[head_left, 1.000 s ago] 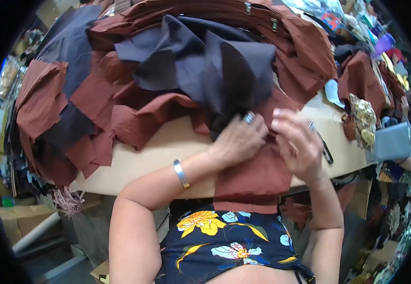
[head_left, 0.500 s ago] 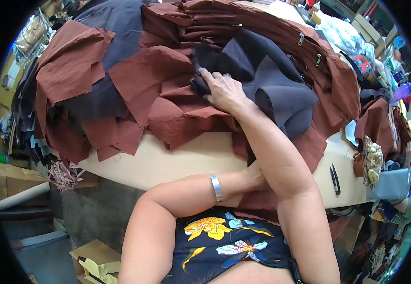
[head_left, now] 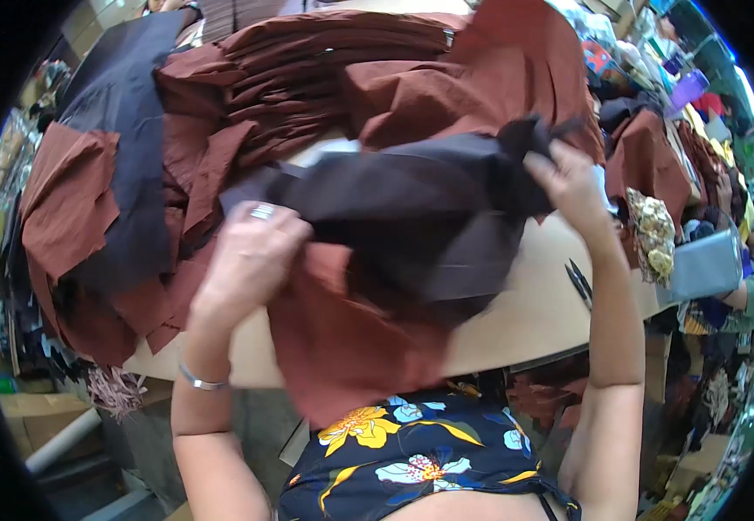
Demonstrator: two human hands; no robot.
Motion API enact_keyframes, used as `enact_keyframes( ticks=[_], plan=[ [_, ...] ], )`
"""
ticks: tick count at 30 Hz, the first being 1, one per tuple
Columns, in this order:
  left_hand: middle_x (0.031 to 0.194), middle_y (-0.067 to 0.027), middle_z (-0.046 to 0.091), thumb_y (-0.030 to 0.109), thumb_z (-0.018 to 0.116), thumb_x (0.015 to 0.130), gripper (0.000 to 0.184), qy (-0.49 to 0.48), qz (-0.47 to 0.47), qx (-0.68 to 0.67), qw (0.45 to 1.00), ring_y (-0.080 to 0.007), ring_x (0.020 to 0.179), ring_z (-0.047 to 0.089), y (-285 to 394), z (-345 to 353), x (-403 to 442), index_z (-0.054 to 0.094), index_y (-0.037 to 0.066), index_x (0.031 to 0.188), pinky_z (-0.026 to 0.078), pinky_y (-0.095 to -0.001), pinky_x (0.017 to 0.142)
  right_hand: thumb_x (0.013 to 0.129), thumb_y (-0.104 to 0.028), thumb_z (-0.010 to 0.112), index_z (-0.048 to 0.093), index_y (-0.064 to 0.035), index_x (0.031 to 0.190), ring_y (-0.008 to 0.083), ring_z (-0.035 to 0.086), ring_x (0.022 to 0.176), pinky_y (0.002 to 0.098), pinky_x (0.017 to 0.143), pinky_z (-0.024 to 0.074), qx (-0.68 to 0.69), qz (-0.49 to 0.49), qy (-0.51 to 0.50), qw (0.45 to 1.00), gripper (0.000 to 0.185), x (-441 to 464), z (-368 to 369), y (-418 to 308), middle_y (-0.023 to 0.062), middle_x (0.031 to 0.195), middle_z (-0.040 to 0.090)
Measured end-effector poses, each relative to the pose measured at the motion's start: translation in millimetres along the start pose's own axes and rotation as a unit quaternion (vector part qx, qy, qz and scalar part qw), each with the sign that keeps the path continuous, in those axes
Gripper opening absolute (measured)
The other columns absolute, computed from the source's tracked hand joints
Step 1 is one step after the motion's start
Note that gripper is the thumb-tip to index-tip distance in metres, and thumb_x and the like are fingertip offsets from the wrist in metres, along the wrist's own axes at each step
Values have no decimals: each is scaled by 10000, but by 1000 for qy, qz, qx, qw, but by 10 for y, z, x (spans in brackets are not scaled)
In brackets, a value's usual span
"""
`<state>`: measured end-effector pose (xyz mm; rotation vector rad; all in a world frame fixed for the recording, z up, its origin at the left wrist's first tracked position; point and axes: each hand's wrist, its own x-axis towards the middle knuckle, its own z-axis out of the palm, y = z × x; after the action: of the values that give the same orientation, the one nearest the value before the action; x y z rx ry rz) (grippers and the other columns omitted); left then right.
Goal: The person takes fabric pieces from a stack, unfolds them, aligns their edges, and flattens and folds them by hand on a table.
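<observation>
A dark, nearly black fabric piece (head_left: pixel 412 213) is stretched between my two hands above the front of the table, partly blurred. My left hand (head_left: pixel 251 256), with a ring on one finger, is closed on its left end. My right hand (head_left: pixel 572 187) pinches the bunched right end, raised a little higher. Beneath the dark piece hangs a reddish-brown fabric part (head_left: pixel 360 339), reaching down past the table edge towards my lap. Whether the two are joined is hidden by the folds.
Behind lies a heap of reddish-brown fabric (head_left: pixel 281 87) with zips. Dark cloth (head_left: pixel 121 113) and brown cut pieces (head_left: pixel 73 200) drape at the left. Black thread snips (head_left: pixel 578 282) lie on the pale table (head_left: pixel 525 321). A grey-blue container (head_left: pixel 703 265) stands at the right.
My hands have moved apart, the right one up and right, the left out from under my right arm. The dark fabric has been lifted off the heap and spread, with the brown part hanging.
</observation>
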<state>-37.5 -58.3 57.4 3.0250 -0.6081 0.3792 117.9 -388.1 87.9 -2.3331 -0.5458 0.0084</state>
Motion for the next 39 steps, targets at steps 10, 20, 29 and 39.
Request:
enact_keyframes(
  ticks=[10,20,29,39],
  plan=[
    [1186,-161,536,135,593,805,417,60,-303,-232,923,-307,1108,507,-248,482,-677,510,14,1195,407,-369,928,715,-170,713,530,8,1100,336,535,980,396,868,419,-67,-137,-5,988,462,-838,249,260,167,1051,569],
    [1058,-175,576,127,631,735,377,76,-232,-241,939,-352,950,555,-142,494,-981,559,-1,1082,449,-419,845,695,-313,737,513,-58,1171,335,564,968,395,839,452,-142,-183,-73,970,585,-815,229,-53,154,1022,585],
    [1039,-203,589,82,618,697,344,68,-112,-173,976,-356,958,574,659,571,-580,593,4,1031,447,-389,848,704,-12,563,578,-51,926,316,570,847,399,734,457,-156,-219,-9,963,226,-879,626,569,144,914,592],
    [1247,-135,519,128,608,823,437,220,-199,-395,870,-192,1200,427,-560,-386,750,499,4,1227,313,-319,1007,837,-94,527,571,-5,995,277,566,852,353,779,437,-148,-219,209,941,187,527,-244,1,159,905,598]
  ],
)
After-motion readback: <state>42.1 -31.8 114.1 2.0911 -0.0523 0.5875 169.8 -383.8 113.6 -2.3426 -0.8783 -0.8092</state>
